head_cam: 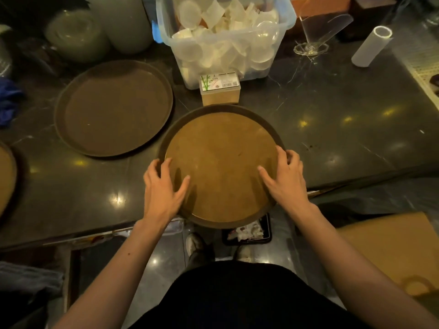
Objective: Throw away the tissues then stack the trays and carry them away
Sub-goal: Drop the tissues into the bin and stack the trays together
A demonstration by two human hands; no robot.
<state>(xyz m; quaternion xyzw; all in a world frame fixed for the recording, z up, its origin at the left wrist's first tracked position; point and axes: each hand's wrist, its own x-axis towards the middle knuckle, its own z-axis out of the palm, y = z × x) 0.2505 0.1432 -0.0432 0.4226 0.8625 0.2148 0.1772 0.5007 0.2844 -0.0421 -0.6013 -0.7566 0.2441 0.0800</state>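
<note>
A round brown tray (221,148) is in front of me, its near edge hanging over the counter's front edge. My left hand (162,188) grips its left rim, thumb on the tray's surface. My right hand (283,180) grips its right rim the same way. The tray carries nothing. A second, darker round tray (114,108) lies flat on the counter to the left. The edge of a third tray (7,176) shows at the far left. Below the held tray, a black bin (247,231) on the floor holds crumpled white tissues.
A clear plastic tub (225,39) of white cups and lids stands behind the held tray, with a small labelled box (219,90) before it. A tipped cocktail glass (316,36) and a white roll (371,46) lie at the back right. Stacked containers (99,27) stand back left.
</note>
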